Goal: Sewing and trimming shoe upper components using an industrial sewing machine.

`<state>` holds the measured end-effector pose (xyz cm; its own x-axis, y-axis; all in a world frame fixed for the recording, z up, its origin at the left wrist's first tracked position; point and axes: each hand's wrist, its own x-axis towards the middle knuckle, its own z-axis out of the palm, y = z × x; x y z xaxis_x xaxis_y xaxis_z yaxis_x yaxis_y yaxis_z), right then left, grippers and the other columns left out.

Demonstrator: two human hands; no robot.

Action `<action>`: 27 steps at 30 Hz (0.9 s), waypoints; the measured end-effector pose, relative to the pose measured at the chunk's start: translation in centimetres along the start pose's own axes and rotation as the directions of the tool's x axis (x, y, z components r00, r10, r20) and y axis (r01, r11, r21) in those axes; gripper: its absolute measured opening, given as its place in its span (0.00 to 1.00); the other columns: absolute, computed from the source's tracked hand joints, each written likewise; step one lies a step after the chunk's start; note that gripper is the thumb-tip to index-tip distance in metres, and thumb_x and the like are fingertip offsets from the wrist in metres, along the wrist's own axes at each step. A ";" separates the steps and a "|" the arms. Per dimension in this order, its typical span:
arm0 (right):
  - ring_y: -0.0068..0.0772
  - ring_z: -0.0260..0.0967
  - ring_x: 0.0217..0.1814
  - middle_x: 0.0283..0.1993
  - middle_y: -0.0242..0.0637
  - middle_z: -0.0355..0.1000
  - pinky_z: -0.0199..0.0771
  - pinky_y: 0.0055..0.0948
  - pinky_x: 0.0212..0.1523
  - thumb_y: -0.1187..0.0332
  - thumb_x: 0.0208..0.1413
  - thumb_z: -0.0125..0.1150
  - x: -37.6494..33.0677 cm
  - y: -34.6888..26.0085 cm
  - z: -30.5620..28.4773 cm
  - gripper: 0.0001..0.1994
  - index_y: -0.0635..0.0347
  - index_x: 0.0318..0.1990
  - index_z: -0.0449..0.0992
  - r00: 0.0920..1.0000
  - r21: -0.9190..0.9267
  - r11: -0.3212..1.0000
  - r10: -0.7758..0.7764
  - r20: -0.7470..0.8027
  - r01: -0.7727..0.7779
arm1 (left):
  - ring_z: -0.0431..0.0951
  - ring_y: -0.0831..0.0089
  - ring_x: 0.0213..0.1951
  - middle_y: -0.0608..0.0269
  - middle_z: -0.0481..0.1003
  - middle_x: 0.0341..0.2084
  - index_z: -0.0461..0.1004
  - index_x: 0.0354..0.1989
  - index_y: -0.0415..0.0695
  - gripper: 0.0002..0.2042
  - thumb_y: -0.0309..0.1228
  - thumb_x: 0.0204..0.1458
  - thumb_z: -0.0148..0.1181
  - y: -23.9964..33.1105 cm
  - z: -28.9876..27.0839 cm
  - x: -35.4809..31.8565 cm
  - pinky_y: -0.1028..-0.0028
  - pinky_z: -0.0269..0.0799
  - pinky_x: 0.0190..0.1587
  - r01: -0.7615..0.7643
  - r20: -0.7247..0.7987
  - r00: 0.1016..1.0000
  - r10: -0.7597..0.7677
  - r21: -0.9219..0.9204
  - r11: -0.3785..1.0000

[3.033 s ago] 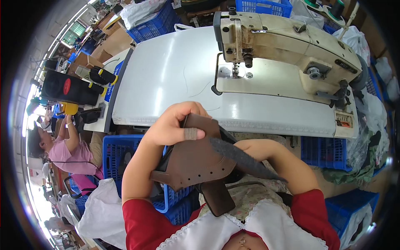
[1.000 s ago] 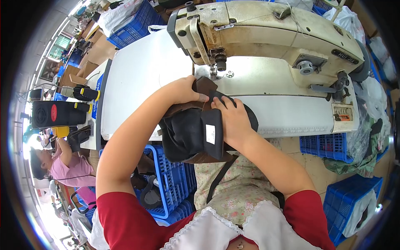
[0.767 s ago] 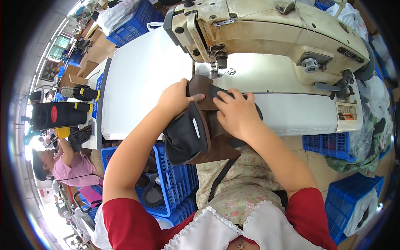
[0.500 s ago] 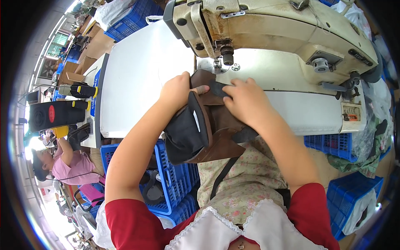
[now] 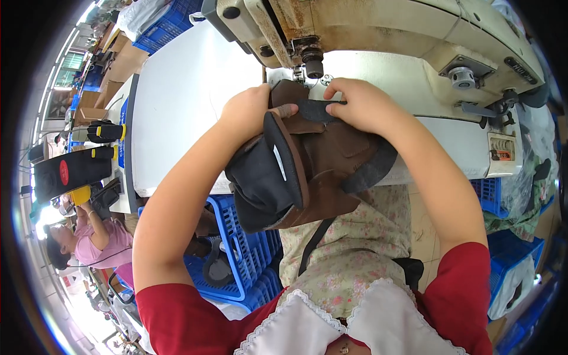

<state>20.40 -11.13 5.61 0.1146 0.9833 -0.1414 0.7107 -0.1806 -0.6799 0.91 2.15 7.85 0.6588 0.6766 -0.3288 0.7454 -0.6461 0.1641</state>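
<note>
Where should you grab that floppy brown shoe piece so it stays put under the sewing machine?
Probably pinch the brown shoe upper at its top edge by the needle, one hand from each side, as the left hand and right hand do. Its dark lining sags below, so a low grip would likely let it flop.

At frame centre, the left hand [image 5: 251,115] and right hand [image 5: 361,106] press a brown boot upper [image 5: 307,171] with dark lining onto the white tabletop [image 5: 183,100], just beneath the needle of the beige sewing machine [image 5: 378,29] at top. A blue crate [image 5: 239,260] sits lower left.
</note>
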 end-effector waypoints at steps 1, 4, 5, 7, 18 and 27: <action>0.38 0.74 0.35 0.32 0.41 0.76 0.71 0.36 0.38 0.64 0.53 0.65 0.3 0.1 -0.3 0.14 0.56 0.46 0.75 1.000 0.003 1.000 0.003 0.002 -0.003 | 0.80 0.50 0.43 0.44 0.79 0.37 0.76 0.40 0.34 0.37 0.65 0.48 0.58 -0.2 -0.1 0.2 0.59 0.74 0.47 -0.057 -0.014 0.998 0.057 -0.003 0.998; 0.21 0.69 0.32 0.29 0.31 0.74 0.69 0.26 0.34 0.67 0.54 0.64 0.6 0.3 -0.5 0.14 0.61 0.46 0.76 0.980 0.290 0.937 0.176 0.091 -0.195 | 0.80 0.51 0.42 0.45 0.79 0.36 0.77 0.39 0.36 0.36 0.65 0.47 0.59 -1.1 -0.3 0.2 0.59 0.74 0.46 -0.049 -0.001 0.999 0.049 -0.079 0.996; 0.21 0.69 0.32 0.29 0.31 0.74 0.69 0.26 0.34 0.67 0.54 0.64 0.3 0.3 -0.1 0.14 0.61 0.46 0.76 0.980 0.289 0.937 0.177 0.092 -0.197 | 0.80 0.52 0.41 0.45 0.79 0.35 0.78 0.38 0.36 0.35 0.64 0.46 0.60 -1.3 -0.4 0.1 0.59 0.73 0.45 -0.026 0.016 0.999 0.029 -0.135 0.990; 0.22 0.69 0.31 0.29 0.31 0.74 0.69 0.26 0.35 0.68 0.54 0.63 -0.9 0.0 1.1 0.13 0.60 0.46 0.76 0.990 0.279 0.951 0.113 0.082 -0.132 | 0.80 0.52 0.40 0.45 0.79 0.34 0.78 0.37 0.36 0.34 0.63 0.46 0.61 -1.7 -0.3 -0.2 0.60 0.73 0.44 -0.037 0.044 0.998 0.042 -0.102 0.994; 0.48 0.76 0.36 0.30 0.47 0.77 0.74 0.42 0.39 0.55 0.48 0.68 0.3 -2.8 2.7 0.16 0.61 0.31 0.78 1.000 -0.274 0.962 0.017 -0.021 -0.022 | 0.80 0.57 0.32 0.50 0.79 0.27 0.80 0.32 0.37 0.30 0.57 0.40 0.70 -1.7 0.3 0.5 0.62 0.73 0.38 -0.012 0.065 0.998 0.026 -0.209 0.978; 0.50 0.76 0.42 0.35 0.47 0.77 0.73 0.46 0.41 0.62 0.49 0.68 -1.5 -1.0 3.6 0.13 0.60 0.37 0.75 0.976 0.142 0.977 0.176 -0.130 -0.157 | 0.78 0.57 0.35 0.46 0.78 0.31 0.77 0.35 0.35 0.29 0.54 0.44 0.69 -1.8 1.3 -0.9 0.63 0.72 0.40 -0.038 -0.058 0.998 0.026 -0.212 0.976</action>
<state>17.01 -12.52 3.95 0.3269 0.9307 -0.1641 0.5783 -0.3343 -0.7442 -1.19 2.23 6.69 0.6829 0.6789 -0.2696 0.7244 -0.5816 0.3702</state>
